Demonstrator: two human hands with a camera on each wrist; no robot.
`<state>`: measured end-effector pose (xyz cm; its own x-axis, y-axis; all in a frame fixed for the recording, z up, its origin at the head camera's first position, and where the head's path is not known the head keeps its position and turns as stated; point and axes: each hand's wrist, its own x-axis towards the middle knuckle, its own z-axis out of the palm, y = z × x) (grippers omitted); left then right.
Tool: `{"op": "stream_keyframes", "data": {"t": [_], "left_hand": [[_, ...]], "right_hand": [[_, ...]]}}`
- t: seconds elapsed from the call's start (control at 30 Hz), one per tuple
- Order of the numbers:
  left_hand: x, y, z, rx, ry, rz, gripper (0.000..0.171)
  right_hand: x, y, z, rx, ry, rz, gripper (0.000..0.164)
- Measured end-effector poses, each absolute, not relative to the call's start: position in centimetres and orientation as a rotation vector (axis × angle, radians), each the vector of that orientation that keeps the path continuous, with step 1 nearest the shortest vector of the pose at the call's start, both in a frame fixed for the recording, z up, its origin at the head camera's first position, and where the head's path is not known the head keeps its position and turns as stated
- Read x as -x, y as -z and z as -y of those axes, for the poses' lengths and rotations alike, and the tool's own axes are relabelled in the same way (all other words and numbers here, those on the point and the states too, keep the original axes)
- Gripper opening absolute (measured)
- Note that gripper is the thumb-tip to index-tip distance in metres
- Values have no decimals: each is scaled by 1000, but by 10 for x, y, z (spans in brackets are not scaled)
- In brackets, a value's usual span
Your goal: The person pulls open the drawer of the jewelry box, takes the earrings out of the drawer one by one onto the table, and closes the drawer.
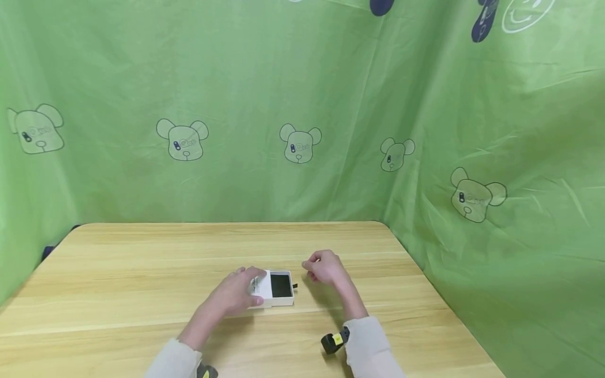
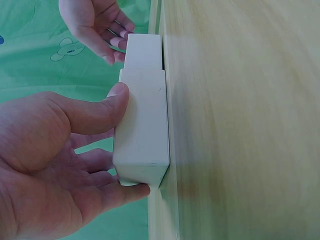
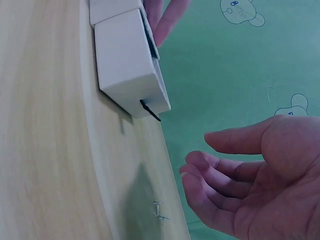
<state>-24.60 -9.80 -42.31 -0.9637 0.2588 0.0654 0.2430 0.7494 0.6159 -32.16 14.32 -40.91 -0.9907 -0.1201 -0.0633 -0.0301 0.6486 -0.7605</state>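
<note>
A white drawer-style box (image 1: 282, 301) lies on the table, its inner tray slid partway out to the right, with a dark insert (image 1: 281, 286) and a black pull tab (image 3: 150, 110). My left hand (image 1: 235, 292) grips the box's outer sleeve (image 2: 142, 117), thumb on the near side and fingers across to the far side. To the right of the tray, my right hand (image 1: 326, 268) hovers with fingers loosely bent and a gap between thumb and fingertips, holding nothing. Below it, small silvery pin-like pieces (image 3: 159, 211) lie on the wood.
The wooden table (image 1: 142, 262) reaches back to a green curtain (image 1: 246, 79) printed with bear heads, which also hangs along both sides. A black wrist device with a yellow mark (image 1: 334, 341) sits by the right sleeve.
</note>
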Motion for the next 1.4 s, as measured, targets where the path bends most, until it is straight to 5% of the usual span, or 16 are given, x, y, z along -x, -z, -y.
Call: {"op": "stream_keyframes", "data": {"t": [0.77, 1.4], "left_hand": [[247, 424, 99, -409, -1018, -2922, 63], [247, 423, 99, -423, -1017, -2917, 63]], "right_hand": [[312, 409, -126, 239, 1147, -2662, 23], [310, 413, -120, 296, 1123, -2602, 11]]}}
